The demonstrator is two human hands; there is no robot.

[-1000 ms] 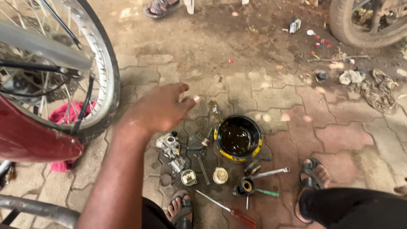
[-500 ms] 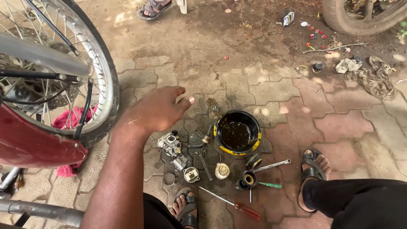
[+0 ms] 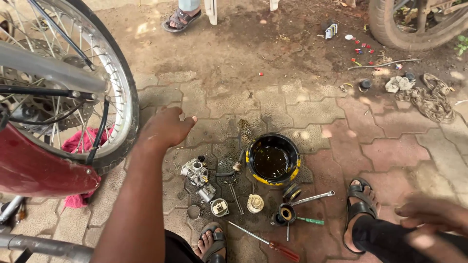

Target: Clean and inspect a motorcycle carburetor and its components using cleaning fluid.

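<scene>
1 screwdriver [image 3: 265, 240], handle lower-right

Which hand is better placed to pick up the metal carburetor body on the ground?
Probably the left hand: it is stretched out just above the carburetor body, empty. The right hand is blurred, far on the other side.

Carburettor [image 3: 197, 174] left of oil tub [image 3: 273, 159] (screwdriver [image 3: 265, 242] nearer).

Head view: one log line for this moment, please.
left hand empty, over paving | right hand blurred, grip unclear | carburettor body on ground | oil tub upright | screwdriver flat
</scene>
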